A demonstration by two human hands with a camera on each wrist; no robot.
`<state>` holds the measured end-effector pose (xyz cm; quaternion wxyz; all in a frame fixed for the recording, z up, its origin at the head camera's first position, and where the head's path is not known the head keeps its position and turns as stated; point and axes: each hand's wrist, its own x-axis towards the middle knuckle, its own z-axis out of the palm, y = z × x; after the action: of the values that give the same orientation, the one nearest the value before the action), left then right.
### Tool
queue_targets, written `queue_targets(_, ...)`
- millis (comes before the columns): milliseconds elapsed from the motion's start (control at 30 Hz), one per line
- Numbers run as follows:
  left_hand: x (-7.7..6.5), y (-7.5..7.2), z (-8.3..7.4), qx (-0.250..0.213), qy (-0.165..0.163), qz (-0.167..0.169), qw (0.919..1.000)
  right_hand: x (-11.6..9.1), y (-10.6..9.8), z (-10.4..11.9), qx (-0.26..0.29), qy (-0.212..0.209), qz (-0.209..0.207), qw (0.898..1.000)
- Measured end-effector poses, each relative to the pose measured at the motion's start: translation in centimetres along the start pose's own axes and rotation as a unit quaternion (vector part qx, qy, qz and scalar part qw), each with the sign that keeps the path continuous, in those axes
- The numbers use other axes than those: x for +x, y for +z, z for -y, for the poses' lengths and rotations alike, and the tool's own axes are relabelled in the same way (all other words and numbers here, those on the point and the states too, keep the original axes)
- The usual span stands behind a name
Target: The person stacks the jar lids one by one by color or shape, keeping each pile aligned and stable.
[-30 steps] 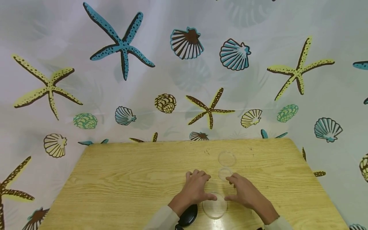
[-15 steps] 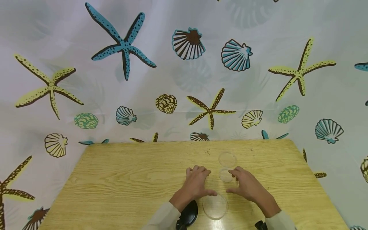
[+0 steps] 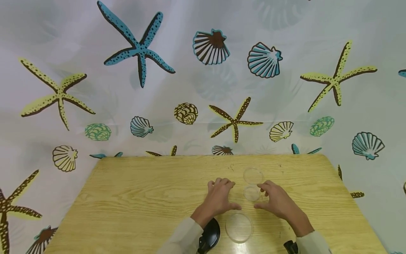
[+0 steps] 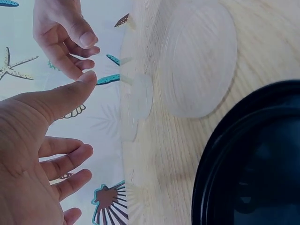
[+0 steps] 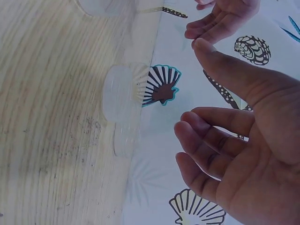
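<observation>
Both hands are held above the table with fingers loosely bent and nothing in them. My left hand [image 3: 219,198] is above and left of the largest of three clear round lid-like discs [image 3: 239,228], apart from it. On the right, my right hand [image 3: 275,200] is nearest the small clear disc [image 3: 252,193]; whether they touch cannot be told from the head view. Behind it lies a mid-sized clear disc [image 3: 253,175]. In the left wrist view the two thumbs point toward each other. A black round rimmed object [image 4: 255,164] sits beside the largest disc, partly hidden by the left forearm.
The wood-grain table [image 3: 142,197] stretches left and right of the hands. A white cloth [image 3: 177,81] printed with starfish and shells hangs behind it and along the sides. A black device [image 3: 290,247] shows at the right wrist.
Both hands have moved slightly away from the body and upward in the head view, off the largest disc, with a little more gap between them. The discs stay where they were.
</observation>
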<state>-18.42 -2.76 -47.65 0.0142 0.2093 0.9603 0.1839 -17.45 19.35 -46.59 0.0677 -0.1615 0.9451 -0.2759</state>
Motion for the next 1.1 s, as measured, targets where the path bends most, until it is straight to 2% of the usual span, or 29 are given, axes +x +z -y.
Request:
queue_targets(267,1.0,0.0,0.4,-0.007,-0.010,0.001,0.9999,0.4,-0.3,-0.5,-0.013,-0.001,-0.006,1.000)
queue_targets(633,2.2,0.3,0.4,-0.022,0.004,-0.019,0.9996,0.6,-0.8,-1.0,-0.012,-0.006,-0.019,1.000)
queue_targets(800,2.7,0.0,0.5,-0.021,-0.005,-0.020,0.9996,1.1,-1.2,-1.2,-0.019,-0.011,-0.026,0.999)
queue_targets(1100,3.8,-0.1,0.5,-0.015,-0.005,-0.009,0.9998,1.8,-1.4,-1.8,-0.020,0.008,-0.027,0.999)
